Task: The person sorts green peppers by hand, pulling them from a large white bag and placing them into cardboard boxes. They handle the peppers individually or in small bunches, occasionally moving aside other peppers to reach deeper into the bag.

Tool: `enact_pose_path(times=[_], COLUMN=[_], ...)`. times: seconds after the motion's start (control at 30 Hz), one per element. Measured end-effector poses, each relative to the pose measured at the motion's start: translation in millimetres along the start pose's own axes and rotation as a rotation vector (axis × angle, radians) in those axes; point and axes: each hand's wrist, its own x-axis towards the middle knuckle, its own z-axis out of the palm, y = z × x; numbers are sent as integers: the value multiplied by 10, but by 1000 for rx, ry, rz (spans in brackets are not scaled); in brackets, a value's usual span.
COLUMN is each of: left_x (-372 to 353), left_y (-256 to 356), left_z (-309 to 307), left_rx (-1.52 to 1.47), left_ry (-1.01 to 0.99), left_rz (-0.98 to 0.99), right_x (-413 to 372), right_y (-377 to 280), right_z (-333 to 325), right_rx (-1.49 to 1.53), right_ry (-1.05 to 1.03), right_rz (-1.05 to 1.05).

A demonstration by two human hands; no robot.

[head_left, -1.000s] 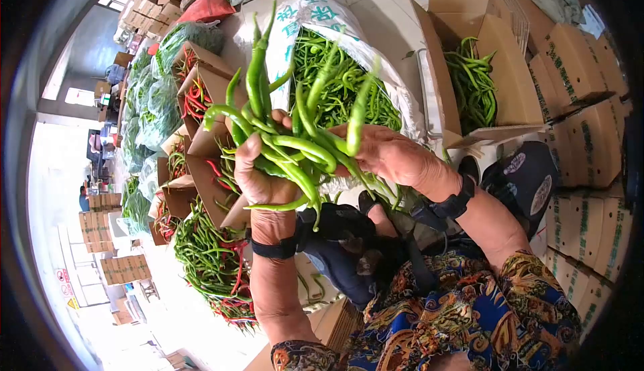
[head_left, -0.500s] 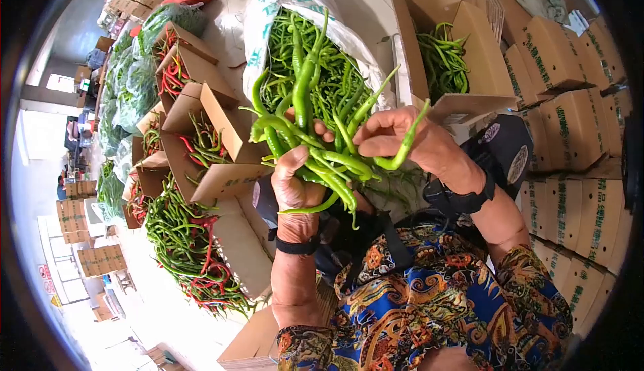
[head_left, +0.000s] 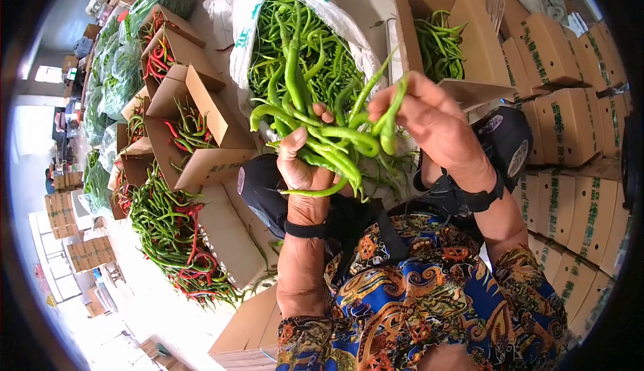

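My left hand (head_left: 302, 163) is closed around a bunch of long green chili peppers (head_left: 342, 160), whose tips and stems stick out on both sides. Just to the right, my right hand (head_left: 429, 119) pinches one curved green chili pepper (head_left: 389, 131) between thumb and fingers, close beside the bunch. Beyond both hands lies a large white woven sack (head_left: 243, 32), its mouth open and full of green chili peppers (head_left: 335, 52). Part of the left fingers is hidden behind the bunch.
At right, an open cardboard box (head_left: 479, 35) holds green peppers. Boxes of red and green peppers (head_left: 191, 126) stand at left, above a mixed pepper heap (head_left: 168, 230). Stacked cartons (head_left: 570, 129) line the right side; bagged greens (head_left: 124, 69) lie far left.
My right hand has drawn slightly up and right, its pinched pepper now held more upright. My left hand still grips the bunch. The whole view has shifted a little.
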Motion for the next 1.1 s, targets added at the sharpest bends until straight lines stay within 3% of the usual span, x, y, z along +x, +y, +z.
enact_pose_path(times=[0.13, 0.23, 0.27, 0.37, 0.53, 0.63, 0.77, 0.83, 0.9, 0.97, 1.1], left_x=[95, 142, 152, 152, 213, 221, 190, 176, 198, 194, 184], left_y=[-78, -112, -118, -127, -107, -105, -102, -97, -67, -68, -94], left_z=[-64, -151, -180, -201, -444, -373, -295, -232, -267, -259, -339], left_rx=[-86, -114, -119, -155, -113, -106, -224, -371, -333, -278, -291], left_ry=[13, -8, 1, -54, -33, -95, -152, -210, -234, -130, -149], left_rz=[48, 15, 14, 52, 10, -5, -38, -55, 27, 99, 78], right_x=[20, 67, 74, 94, 3, -53, -81, -180, -204, -232, -255], right_y=[-8, 188, 254, 456, 150, 361, 114, 130, 197, 215, 226], right_z=[83, -1, -15, -86, -67, -141, -44, -192, -396, -509, -612], right_rx=[-235, -140, 73, -51, -139, -479, -586, -228, 239, 271, 172], right_ry=[133, 135, 135, 105, -104, -220, -109, 44, 76, 165, 287], right_rz=[-88, 50, 63, -79, 427, 398, 289, 347, 210, 228, 232])
